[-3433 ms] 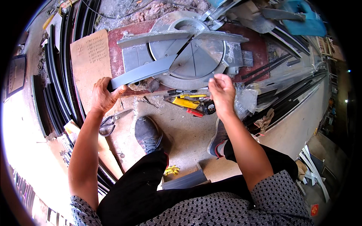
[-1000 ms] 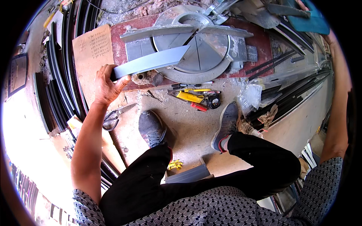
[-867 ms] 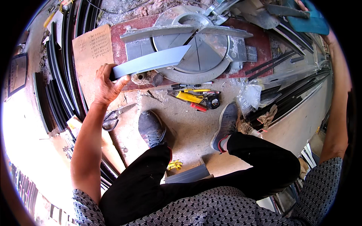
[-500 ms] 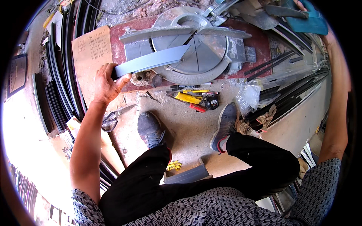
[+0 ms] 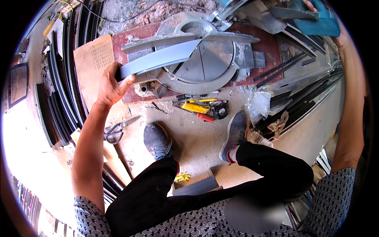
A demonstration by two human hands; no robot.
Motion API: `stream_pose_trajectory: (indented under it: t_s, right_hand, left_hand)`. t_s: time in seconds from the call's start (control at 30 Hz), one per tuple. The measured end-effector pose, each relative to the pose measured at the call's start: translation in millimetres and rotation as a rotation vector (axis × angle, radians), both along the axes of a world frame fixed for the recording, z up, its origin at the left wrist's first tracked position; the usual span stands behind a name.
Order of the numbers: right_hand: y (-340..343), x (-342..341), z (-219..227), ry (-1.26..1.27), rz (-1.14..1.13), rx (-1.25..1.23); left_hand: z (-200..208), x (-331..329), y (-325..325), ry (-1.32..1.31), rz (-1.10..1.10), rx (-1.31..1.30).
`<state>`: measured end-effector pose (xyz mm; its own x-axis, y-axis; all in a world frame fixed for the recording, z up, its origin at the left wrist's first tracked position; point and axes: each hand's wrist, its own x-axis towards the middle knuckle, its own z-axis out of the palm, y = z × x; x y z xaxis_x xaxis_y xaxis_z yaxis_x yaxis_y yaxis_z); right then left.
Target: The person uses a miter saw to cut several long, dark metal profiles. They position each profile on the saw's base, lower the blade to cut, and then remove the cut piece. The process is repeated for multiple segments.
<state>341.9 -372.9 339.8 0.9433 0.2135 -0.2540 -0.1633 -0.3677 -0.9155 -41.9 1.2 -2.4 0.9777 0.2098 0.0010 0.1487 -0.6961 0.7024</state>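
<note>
There are two hands [image 5: 111,86] [image 5: 342,39], one held strip [image 5: 160,58], one saw [image 5: 215,61] — and two shoes [image 5: 155,138] [image 5: 235,132].

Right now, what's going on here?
Someone's left grip has the near-left end of a grey strip, thumb on the lower edge. The strip's slanted far end sits over the round saw base, close to the fence; I can't tell whether it touches. The right grip, partly hidden, is around a teal handle at upper right. Scissors and a tape measure lie on the base's near side, untouched.
</note>
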Motion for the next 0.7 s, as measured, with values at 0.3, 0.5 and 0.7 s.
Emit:
stream_pose_trajectory:
  t_s: [0.3, 0.5, 0.7]
  right_hand:
    - [0, -9, 2, -0.062, -0.007, -0.033]
    - [-8, 9, -3, 0.043, 0.018, -0.071]
    - [-15, 17, 1, 0.075, 0.014, -0.017]
  left_hand:
    - [11, -24, -6, -0.048, 0.057, -0.217]
    - [17, -30, -7, -0.072, 0.071, -0.217]
    - [20, -26, -11, -0.109, 0.059, -0.257]
